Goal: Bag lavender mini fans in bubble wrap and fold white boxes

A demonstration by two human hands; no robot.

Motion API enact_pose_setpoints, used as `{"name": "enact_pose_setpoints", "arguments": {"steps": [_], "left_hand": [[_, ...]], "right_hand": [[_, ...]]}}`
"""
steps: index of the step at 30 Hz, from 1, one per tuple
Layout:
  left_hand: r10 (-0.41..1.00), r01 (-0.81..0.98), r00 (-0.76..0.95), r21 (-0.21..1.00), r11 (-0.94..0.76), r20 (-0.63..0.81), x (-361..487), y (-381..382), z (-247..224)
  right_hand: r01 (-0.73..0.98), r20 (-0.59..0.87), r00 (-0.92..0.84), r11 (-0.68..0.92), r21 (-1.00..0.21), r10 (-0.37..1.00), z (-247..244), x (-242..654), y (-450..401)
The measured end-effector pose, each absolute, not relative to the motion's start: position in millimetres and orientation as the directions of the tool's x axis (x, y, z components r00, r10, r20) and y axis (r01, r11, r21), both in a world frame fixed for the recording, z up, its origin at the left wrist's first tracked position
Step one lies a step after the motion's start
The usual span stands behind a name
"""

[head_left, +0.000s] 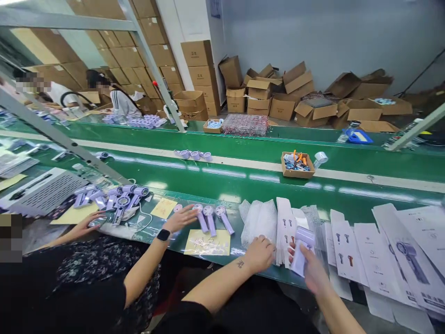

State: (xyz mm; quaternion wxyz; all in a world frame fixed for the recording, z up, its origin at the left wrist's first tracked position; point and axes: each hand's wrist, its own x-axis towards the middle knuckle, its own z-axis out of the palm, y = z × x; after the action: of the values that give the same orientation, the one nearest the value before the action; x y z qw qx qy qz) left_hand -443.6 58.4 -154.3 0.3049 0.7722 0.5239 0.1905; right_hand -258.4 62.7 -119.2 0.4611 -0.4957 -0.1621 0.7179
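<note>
A pale purple handheld fan point(303, 246) is gripped by my right hand point(314, 268), its head upward and its handle tilted down. My left hand point(260, 253) has its fingers curled over the lower edge of a bubble-wrap bag point(259, 220) in a pile of such bags; its fingertips are hidden. Just right of them stands a stack of folded white printed boxes point(284, 208). To the left, three purple fans point(208, 218) lie side by side, partly over a yellow paper sheet point(205, 243).
At my left, a co-worker's watch-wearing hand point(181, 219) touches the leftmost fan. More fans point(123, 200) lie heaped beyond it. Printed boxes point(368, 255) spread rightward. A small carton of tools point(298, 166) sits on the green conveyor point(243, 157). A metal post point(153, 65) rises at left.
</note>
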Motion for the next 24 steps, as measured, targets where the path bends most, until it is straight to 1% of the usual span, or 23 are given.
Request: {"name": "enact_pose_setpoints", "arguments": {"steps": [1,2,3,5,7,10,13,15,17,19,21,22,24], "left_hand": [[0.874,0.759,0.484,0.521,-0.392,-0.047,-453,62,-161],[0.832,0.781,0.547,0.411,-0.470,-0.087,-461,66,-167],[0.810,0.784,0.573,0.370,-0.498,-0.124,-467,70,-172],[0.800,0.786,0.578,0.373,-0.493,-0.159,-473,75,-178],[0.815,0.805,0.552,0.367,-0.466,-0.176,-474,79,-175],[0.884,0.853,0.443,0.377,-0.362,-0.153,-477,86,-151],[0.957,0.872,0.280,0.438,-0.219,-0.081,-479,92,-115],[0.976,0.843,0.215,0.511,-0.169,-0.032,-475,92,-92],[0.977,0.784,0.214,0.595,-0.177,0.008,-465,87,-76],[0.969,0.712,0.244,0.673,-0.199,0.029,-454,77,-70],[0.967,0.651,0.252,0.736,-0.189,0.025,-446,67,-72],[0.975,0.603,0.222,0.784,-0.147,0.012,-443,62,-75],[0.995,0.458,0.094,0.889,-0.011,-0.037,-441,54,-81]], "right_hand": [[-0.488,-0.572,-0.045,-0.518,-0.703,0.819,-121,-249,56],[-0.464,-0.579,-0.011,-0.517,-0.719,0.815,-122,-241,48],[-0.433,-0.582,0.010,-0.521,-0.736,0.813,-122,-234,40],[-0.377,-0.585,0.013,-0.538,-0.754,0.811,-122,-226,24],[-0.362,-0.595,0.002,-0.555,-0.749,0.803,-120,-223,11],[-0.383,-0.589,-0.025,-0.553,-0.740,0.807,-113,-222,-3],[-0.388,-0.572,-0.136,-0.574,-0.721,0.809,-100,-224,-7],[-0.396,-0.542,-0.270,-0.605,-0.691,0.796,-91,-229,-3],[-0.388,-0.481,-0.417,-0.629,-0.673,0.771,-81,-237,6],[-0.356,-0.428,-0.537,-0.655,-0.667,0.727,-75,-244,17],[-0.330,-0.404,-0.588,-0.663,-0.672,0.701,-73,-249,26],[-0.317,-0.410,-0.592,-0.667,-0.674,0.694,-73,-249,30],[-0.275,-0.449,-0.574,-0.677,-0.682,0.685,-76,-247,33]]}}
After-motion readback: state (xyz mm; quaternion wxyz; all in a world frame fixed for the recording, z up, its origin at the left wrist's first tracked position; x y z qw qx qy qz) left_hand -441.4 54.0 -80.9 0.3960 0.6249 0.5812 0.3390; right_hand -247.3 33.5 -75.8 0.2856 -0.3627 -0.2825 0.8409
